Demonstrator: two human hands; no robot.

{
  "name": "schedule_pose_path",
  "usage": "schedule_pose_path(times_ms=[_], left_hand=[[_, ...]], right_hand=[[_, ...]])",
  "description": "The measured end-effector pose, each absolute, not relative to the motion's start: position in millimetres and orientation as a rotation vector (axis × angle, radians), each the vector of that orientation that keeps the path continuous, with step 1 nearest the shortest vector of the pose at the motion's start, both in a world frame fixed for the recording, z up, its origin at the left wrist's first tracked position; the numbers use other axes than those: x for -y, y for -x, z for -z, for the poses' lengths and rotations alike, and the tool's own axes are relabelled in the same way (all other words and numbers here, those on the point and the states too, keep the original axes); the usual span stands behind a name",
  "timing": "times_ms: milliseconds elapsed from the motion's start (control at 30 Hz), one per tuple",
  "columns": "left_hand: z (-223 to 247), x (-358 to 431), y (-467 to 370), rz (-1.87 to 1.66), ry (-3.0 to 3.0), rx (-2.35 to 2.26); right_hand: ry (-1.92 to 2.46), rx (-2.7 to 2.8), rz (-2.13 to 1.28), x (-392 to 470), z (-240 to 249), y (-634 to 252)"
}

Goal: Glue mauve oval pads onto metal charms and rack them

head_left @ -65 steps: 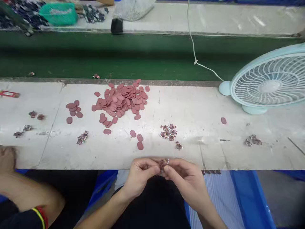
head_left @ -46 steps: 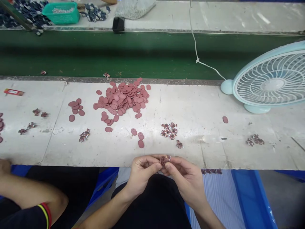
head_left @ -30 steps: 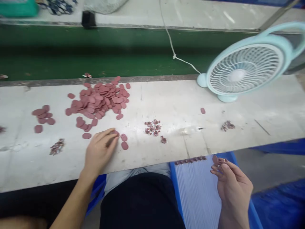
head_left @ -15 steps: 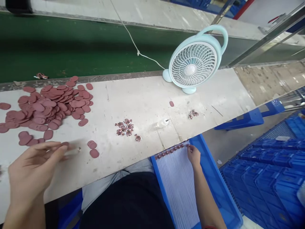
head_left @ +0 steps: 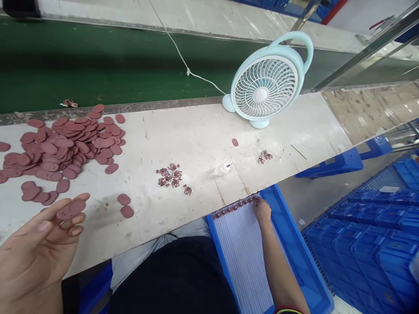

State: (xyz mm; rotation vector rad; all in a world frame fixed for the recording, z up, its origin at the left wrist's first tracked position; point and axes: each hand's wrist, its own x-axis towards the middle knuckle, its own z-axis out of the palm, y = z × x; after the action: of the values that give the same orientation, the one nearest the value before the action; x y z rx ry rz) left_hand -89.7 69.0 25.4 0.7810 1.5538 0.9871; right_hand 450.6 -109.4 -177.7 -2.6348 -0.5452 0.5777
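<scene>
My left hand (head_left: 46, 244), palm turned up at the lower left, holds reddish oval discs (head_left: 71, 209) between thumb and fingers. A large pile of similar discs (head_left: 65, 148) lies behind it on the white table (head_left: 183, 131), and two more lie to its right. My right hand (head_left: 262, 210) is at the right end of a row of small brown pieces (head_left: 234, 206), along the top edge of a white ridged sheet (head_left: 244, 257) in a blue crate (head_left: 294, 244). Its fingertips are bent down there, and what they pinch is too small to make out.
A light blue fan (head_left: 262, 91) stands at the table's back edge, its white cable running left. Small brown patterned pieces (head_left: 169, 175) and a small white bottle (head_left: 223, 168) lie mid-table. Blue crates (head_left: 366, 226) are stacked at the right.
My left hand has turned palm up and moved slightly left and down, showing the discs in its fingers. My right hand has shifted slightly left along the row.
</scene>
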Motion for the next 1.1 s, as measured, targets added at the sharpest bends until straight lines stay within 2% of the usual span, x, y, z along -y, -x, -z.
schedule_pose_path(times_ms=[200, 267, 433, 533, 633, 733, 800, 933, 1100], left_hand=[[-19, -53, 84, -1.07, -0.491, -1.464], [-11, -40, 75, -1.051, -0.435, -1.391], [7, -12, 34, -0.854, -0.315, -1.077], [6, -5, 13, -0.83, -0.257, -0.905], [0, -2, 3, -0.825, -0.242, -0.78], [-4, -3, 1, -0.833, -0.24, -0.707], [-6, -4, 1, -0.842, -0.231, -0.684], [-8, -4, -3, -0.845, -0.215, -0.691], [-11, 1, -8, -0.849, -0.2, -0.663]], right_hand=[[2.262, 0.351, -0.389, 88, 113, -423], [2.067, 0.327, -0.422, 82, 84, -394], [1.601, 0.347, -0.985, 49, 27, -296], [0.897, 0.094, -1.539, 6, 19, -262], [0.368, -0.096, -1.732, -37, 18, -259], [0.333, -0.109, -1.779, -56, 7, -259], [0.475, -0.058, -1.766, -49, -8, -247], [1.094, 0.348, -1.375, -11, -35, -199], [1.333, 0.769, -1.021, 21, -37, -154]])
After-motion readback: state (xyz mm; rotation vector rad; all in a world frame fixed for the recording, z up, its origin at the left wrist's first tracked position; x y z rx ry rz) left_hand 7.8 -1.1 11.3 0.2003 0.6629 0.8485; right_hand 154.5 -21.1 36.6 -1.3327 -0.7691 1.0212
